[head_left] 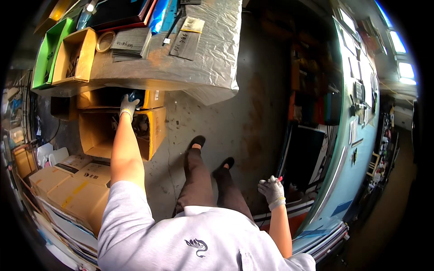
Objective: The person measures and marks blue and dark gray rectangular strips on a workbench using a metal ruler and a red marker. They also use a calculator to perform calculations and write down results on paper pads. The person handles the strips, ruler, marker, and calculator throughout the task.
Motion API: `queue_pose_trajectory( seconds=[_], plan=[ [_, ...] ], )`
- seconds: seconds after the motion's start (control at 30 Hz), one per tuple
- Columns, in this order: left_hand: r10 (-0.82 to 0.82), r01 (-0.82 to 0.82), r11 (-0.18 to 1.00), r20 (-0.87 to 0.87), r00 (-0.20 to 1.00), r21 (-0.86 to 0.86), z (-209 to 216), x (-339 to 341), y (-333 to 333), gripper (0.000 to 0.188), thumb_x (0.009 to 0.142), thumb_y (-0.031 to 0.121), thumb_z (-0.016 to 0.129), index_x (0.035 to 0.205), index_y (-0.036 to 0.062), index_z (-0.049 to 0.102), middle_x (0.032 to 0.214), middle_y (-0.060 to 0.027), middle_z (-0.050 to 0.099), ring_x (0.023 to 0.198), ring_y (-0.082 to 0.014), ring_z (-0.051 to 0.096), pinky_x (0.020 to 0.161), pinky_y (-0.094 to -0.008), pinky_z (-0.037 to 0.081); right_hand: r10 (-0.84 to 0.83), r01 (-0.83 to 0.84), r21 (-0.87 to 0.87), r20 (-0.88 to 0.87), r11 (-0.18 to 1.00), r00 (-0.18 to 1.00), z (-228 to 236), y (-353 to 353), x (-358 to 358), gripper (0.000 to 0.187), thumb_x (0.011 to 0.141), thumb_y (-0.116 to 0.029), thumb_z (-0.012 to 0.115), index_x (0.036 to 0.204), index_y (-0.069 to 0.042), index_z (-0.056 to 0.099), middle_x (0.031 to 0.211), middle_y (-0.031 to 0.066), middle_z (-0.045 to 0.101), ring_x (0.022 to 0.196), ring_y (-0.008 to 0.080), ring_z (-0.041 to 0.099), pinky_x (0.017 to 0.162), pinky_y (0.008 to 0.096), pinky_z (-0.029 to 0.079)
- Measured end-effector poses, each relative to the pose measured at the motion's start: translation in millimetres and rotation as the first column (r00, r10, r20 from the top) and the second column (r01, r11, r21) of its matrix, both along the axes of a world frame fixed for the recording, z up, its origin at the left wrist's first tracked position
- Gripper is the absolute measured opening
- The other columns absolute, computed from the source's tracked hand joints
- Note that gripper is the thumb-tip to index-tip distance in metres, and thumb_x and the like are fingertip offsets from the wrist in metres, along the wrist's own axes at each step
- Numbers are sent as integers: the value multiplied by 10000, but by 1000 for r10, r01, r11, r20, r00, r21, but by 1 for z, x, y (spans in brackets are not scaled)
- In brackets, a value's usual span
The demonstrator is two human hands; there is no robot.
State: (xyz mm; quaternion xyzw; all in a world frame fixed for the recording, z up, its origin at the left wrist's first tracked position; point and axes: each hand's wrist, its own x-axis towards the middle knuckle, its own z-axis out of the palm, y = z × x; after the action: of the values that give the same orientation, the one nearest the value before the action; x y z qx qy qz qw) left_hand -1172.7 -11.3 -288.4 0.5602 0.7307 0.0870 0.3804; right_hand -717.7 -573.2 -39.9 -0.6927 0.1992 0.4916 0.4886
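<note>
My left hand (129, 105), in a pale knitted glove, reaches under the edge of the covered table. Its fingers close on a dark bluish, shiny thing (134, 95) whose kind I cannot make out. That hand is at the upper open carton (153, 99), just above a lower open carton (96, 135) with scraps in it. My right hand (272, 192), gloved too, hangs away from the table on the right side. It is closed round a small stick-like thing with a red end (280, 179), too small to name surely.
On the silver-covered table (217, 49) lie a green bin (47, 63), an open yellow box (86, 49), a tape roll (106, 41) and stacked grey tags (132, 43). Closed cartons (77, 189) stand at lower left. A pale blue table (361, 167) runs along the right.
</note>
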Motion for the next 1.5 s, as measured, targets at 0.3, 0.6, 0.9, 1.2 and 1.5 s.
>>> queue_pose_trajectory(
  seconds=[0.3, 0.6, 0.9, 1.2, 1.5],
  plan=[
    [297, -272, 955, -446, 845, 121, 61, 29, -69, 726, 942, 614, 608, 1476, 129, 537, 1460, -237, 561, 1309, -413, 564, 1062, -528, 476, -215, 186, 116, 345, 976, 914, 21, -6, 12, 414, 1074, -376, 552, 1039, 4, 713, 676, 85, 645, 575, 160, 629, 565, 320, 548],
    [-665, 616, 745, -212, 716, -256, 38, 162, -169, 535, 939, 416, 698, 1296, 18, 662, 1275, -236, 696, 1201, -399, 649, 1036, -451, 496, -671, 699, 169, 502, 694, 545, 40, -109, 6, 234, 1076, -245, 575, 1193, -55, 645, 843, 121, 727, 703, 184, 710, 622, 307, 573],
    [-996, 983, 1, 87, -16, 185, 104, 506, -299, 373, 988, 258, 657, 1264, 9, 686, 1256, -183, 715, 1190, -327, 669, 1045, -384, 499, -661, 734, 672, 597, 101, -455, -46, -445, -2, 169, 975, -48, 632, 827, -58, 551, 778, 20, 453, 720, 126, 455, 744, 308, 495],
    [-915, 618, -378, -177, -362, 690, 297, 748, -597, 378, 946, 141, 690, 1314, 60, 655, 1289, -174, 677, 1186, -365, 645, 1018, -433, 519, -100, 932, 45, 995, 360, -10, -20, -447, 151, 153, 897, -23, 760, 966, -51, 627, 843, 54, 626, 785, 162, 610, 763, 320, 536],
    [-686, 525, -728, -482, -545, 442, 253, 832, -772, 831, 968, 500, 616, 1595, 29, 341, 1683, -178, 295, 1569, -351, 245, 1274, -476, 187, 324, 793, -479, 870, 376, 372, -27, -473, 327, 282, 877, -307, 789, 915, -111, 590, 841, 179, 661, 799, 424, 671, 671, 516, 523]
  ],
)
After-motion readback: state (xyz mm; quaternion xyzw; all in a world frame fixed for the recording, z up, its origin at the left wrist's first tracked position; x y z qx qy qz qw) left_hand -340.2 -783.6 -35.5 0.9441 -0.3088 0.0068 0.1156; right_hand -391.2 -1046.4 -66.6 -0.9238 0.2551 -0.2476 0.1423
